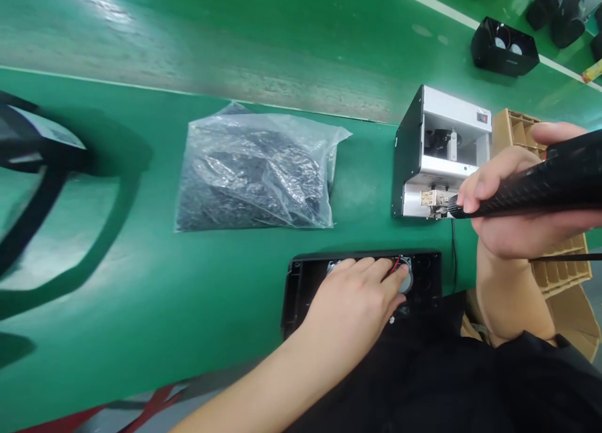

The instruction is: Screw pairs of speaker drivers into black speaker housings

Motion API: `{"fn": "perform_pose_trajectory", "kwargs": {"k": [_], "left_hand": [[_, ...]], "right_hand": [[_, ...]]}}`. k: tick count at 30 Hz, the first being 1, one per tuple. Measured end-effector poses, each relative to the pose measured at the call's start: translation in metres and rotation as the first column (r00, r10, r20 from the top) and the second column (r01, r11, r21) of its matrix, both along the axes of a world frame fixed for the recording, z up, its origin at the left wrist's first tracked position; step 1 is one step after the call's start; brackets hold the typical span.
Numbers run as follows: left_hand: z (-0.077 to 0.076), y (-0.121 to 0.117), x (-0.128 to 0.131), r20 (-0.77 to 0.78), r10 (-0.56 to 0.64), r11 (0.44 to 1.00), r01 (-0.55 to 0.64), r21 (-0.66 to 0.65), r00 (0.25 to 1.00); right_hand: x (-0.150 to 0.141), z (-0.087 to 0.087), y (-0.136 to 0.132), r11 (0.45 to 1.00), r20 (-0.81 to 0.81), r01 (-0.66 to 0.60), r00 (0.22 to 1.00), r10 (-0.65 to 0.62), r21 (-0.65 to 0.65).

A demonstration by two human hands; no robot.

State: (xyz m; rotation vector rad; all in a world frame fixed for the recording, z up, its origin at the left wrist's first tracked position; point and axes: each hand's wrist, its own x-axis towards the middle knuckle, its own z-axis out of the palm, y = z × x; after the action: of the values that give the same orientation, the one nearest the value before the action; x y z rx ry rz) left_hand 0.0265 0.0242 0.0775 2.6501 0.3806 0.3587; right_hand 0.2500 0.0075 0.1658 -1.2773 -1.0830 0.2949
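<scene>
My left hand [360, 298] lies flat, fingers stretched out, on a black plastic housing [301, 282] at the near edge of the green table, its fingertips pressing a round silver speaker [405, 281] with red and black wires. My right hand [512, 201] is wrapped round a black electric screwdriver [545, 182], held level. The driver's tip touches the outlet of a small silver and black screw feeder [435, 151] that stands just beyond the housing.
A clear plastic bag of black parts [256, 170] lies left of the feeder. A brown cardboard divider tray [562, 273] sits behind my right hand. A black housing with two speakers [503, 46] rests at the far right. Blurred black frames [47, 170] fill the left side.
</scene>
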Motion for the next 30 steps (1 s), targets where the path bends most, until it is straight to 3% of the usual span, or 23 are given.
{"fn": "perform_pose_trajectory", "kwargs": {"k": [3, 7, 11, 15, 18, 24, 30], "left_hand": [[0.000, 0.000, 0.001, -0.001, 0.006, 1.000, -0.006, -0.003, 1.000], [-0.001, -0.001, 0.001, -0.021, 0.010, 1.000, -0.010, -0.003, 1.000], [-0.003, -0.002, 0.000, -0.053, 0.013, 1.000, -0.013, -0.008, 0.999], [-0.003, 0.000, 0.000, -0.079, -0.005, 1.000, 0.005, -0.002, 0.997], [-0.001, 0.002, 0.002, -0.108, -0.006, 1.000, 0.004, -0.016, 0.994], [0.004, 0.001, 0.003, -0.163, -0.002, 0.997, -0.010, -0.074, 0.987], [0.007, -0.002, 0.003, -0.165, 0.009, 0.998, -0.019, -0.058, 0.986]], "right_hand": [[-0.002, -0.007, 0.004, 0.993, -0.013, 0.114, 0.993, -0.113, 0.037], [-0.006, -0.010, 0.003, 0.997, -0.194, 0.047, 0.980, -0.035, 0.058], [-0.014, 0.010, -0.029, 0.991, -0.265, 0.059, 0.964, -0.025, 0.122], [-0.023, 0.025, -0.069, 0.999, -0.253, -0.014, 0.967, 0.003, -0.045], [-0.029, 0.013, -0.079, 0.996, -0.278, -0.092, 0.957, 0.082, -0.022], [-0.028, -0.025, -0.072, 0.984, -0.298, -0.171, 0.938, 0.179, 0.055], [-0.023, -0.033, -0.069, 0.979, -0.345, -0.196, 0.916, 0.205, 0.062]]}}
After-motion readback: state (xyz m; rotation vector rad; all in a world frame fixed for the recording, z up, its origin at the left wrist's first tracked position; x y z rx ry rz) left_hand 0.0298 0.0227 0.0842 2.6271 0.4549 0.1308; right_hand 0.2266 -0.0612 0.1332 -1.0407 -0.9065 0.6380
